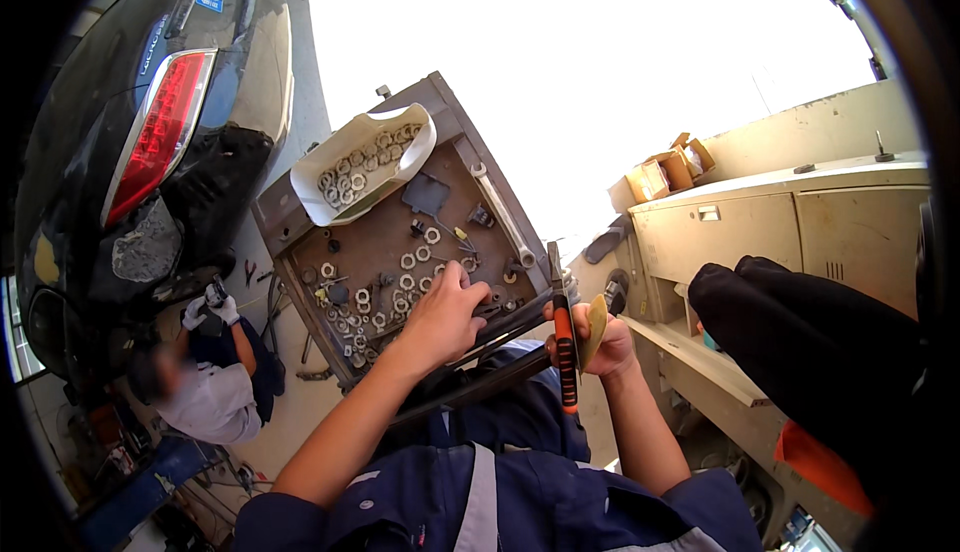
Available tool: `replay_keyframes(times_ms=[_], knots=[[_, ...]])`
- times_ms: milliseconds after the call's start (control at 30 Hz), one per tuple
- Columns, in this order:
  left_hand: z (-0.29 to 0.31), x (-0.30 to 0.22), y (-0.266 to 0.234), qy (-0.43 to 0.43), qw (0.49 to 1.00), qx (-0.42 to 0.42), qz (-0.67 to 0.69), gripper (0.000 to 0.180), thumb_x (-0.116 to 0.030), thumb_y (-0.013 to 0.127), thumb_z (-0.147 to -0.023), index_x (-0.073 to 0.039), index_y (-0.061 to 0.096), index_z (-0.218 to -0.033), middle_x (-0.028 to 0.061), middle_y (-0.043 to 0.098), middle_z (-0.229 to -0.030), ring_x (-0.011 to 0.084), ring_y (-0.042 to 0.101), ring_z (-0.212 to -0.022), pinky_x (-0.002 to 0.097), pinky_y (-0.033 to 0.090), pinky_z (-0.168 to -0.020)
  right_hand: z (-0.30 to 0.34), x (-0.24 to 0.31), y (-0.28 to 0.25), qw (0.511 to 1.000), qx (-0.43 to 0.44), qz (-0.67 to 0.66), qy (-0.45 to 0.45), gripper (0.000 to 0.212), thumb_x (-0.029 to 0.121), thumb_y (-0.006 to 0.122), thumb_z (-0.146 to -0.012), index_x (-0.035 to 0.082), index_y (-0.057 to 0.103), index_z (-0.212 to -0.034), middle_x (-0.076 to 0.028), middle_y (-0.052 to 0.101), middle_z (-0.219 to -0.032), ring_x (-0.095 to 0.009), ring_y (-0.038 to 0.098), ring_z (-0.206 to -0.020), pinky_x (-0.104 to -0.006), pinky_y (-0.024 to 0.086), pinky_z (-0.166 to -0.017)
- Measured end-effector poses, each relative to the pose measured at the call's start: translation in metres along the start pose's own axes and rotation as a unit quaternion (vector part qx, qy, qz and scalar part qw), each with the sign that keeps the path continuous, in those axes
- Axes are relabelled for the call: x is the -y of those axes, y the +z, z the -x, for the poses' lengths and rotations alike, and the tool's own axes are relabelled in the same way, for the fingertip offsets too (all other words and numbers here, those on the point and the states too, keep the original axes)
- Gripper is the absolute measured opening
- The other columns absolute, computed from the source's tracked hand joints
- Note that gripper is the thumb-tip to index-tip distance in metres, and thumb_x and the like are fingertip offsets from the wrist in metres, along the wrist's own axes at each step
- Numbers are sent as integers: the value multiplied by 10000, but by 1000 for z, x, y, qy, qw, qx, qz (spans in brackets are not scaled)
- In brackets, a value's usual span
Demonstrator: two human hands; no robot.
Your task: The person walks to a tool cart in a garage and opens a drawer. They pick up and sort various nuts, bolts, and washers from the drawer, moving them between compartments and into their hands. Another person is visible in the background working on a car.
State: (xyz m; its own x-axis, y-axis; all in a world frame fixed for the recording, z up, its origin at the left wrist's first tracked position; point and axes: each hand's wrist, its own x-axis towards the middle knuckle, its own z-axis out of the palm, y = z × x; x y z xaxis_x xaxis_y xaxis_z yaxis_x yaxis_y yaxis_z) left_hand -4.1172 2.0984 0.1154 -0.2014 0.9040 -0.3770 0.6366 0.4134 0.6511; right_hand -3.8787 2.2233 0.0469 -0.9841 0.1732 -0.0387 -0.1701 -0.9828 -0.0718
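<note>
A shallow brown metal tray point(385, 230) in front of me holds many loose metal nuts point(407, 282), bolts and small dark parts. Over its near part is my left hand point(445, 317), fingers curled down among the pieces; what they pinch, if anything, is hidden. Right of the tray, my right hand point(608, 347) is closed around a hand tool with an orange-and-black handle point(566, 357), its metal end pointing away from me. A yellowish curved flat piece point(596, 324) sits in the same hand, against the fingers. The tool's exact kind cannot be made out.
A white plastic container point(325, 214) of nuts and a combination wrench point(503, 214) lie on the tray. A dark car point(90, 152) stands at left, a gloved person point(215, 392) crouching beside it. Cream cabinets point(720, 237) with cardboard boxes point(660, 174) line the right.
</note>
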Motion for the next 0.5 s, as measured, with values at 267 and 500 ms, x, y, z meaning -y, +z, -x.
replay_keyframes(times_ms=[267,500], knots=[[15,-3,-7,-33,997,-40,-56,320,-116,753,-769,-29,542,-993,164,476,-1095,364,519,-1086,448,481,-880,0,2,1,1000,-3,2,7,213,192,624,-919,-14,595,-965,-233,439,-1351,-438,571,-1136,-502,479,-955],[43,8,-14,-74,982,19,-174,358,-147,761,-757,-10,544,-1007,167,484,-1092,362,527,-1063,464,516,-838,0,0,0,1000,-1,0,7,217,198,623,-921,-10,593,-975,-233,421,-1361,-442,566,-1139,-496,508,-912]])
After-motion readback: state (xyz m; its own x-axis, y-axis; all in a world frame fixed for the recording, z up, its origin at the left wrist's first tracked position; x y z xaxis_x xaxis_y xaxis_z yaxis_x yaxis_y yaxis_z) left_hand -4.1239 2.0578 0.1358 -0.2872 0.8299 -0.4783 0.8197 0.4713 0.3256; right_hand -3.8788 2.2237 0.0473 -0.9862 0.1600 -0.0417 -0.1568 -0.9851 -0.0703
